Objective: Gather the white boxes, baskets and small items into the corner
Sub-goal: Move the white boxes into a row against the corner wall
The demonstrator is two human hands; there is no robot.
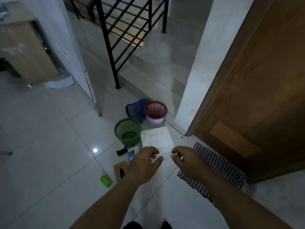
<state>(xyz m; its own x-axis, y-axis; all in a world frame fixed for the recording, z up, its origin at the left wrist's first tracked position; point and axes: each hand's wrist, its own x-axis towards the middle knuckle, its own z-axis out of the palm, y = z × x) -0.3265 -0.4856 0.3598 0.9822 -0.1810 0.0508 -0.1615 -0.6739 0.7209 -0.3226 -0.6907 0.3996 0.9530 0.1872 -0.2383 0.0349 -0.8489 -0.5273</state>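
A white box (156, 137) lies on the tiled floor by the white pillar (194, 80). Left of it stands a green mesh basket (127, 132). Behind are a red-rimmed basket with a white base (155, 114) and a blue basket (136, 109) tipped on its side. My left hand (142, 163) and my right hand (186, 158) hover just in front of the box, fingers curled and apart, holding nothing. Small items lie left of my left hand: a black cylinder (121, 151), a blue-and-white pack (131, 154), a brown flat box (119, 171) and a green piece (106, 180).
A striped mat (219, 167) lies before the wooden door (257, 90) on the right. A black stair railing (115, 47) and steps rise behind the baskets. A cabinet (24, 47) and a white paper sheet (59, 83) are at the far left.
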